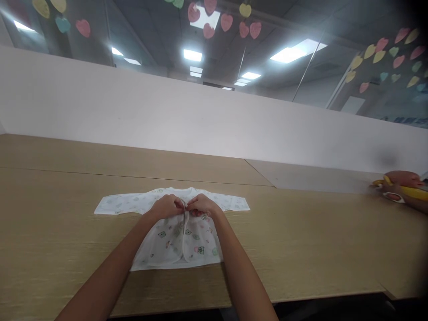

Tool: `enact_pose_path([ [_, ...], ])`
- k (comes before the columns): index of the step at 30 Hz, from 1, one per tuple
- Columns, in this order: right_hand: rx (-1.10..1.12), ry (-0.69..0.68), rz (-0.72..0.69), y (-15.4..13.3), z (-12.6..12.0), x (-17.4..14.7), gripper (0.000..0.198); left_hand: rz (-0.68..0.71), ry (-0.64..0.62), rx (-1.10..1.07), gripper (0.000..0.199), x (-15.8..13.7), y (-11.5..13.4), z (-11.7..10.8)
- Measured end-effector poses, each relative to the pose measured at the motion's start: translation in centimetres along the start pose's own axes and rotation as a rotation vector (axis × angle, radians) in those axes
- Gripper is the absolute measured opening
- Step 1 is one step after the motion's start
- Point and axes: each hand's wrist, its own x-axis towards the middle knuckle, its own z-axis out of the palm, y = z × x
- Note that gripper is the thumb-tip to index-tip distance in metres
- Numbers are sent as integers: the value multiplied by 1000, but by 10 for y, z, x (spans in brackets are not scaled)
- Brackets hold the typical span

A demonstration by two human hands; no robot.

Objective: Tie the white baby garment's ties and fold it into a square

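Note:
A white baby shirt with small green and pink prints lies flat on the wooden table, its sleeves spread to both sides. Its front opening runs down the middle, parted a little below my hands. My left hand pinches the left front edge of the shirt near the chest. Close beside it, my right hand pinches the right front edge, the fingertips of both hands almost meeting. Whatever fastener may lie between the fingers is too small and covered to make out.
The wooden table stretches wide to both sides, its front edge near me. At the far right lies a doll with yellow cloth around it. A white low wall stands behind, with glass above bearing heart-shaped paper notes.

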Motion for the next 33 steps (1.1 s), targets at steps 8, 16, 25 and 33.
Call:
enact_pose_path([
  [8, -20, -48, -11, -1, 0, -2, 4, 47, -11, -129, 19, 4, -5, 7],
  [16, -16, -71, -40, 3, 0, 2, 0, -42, -39, -430, 17, 6, -9, 7],
  [25, 9, -111, -113, 1, -3, -1, 10, -134, -20, -718, 16, 1, 0, 3],
  [33, -55, -135, -133, 0, -3, -3, 10, -212, -14, -799, 26, 1, -2, 3],
])
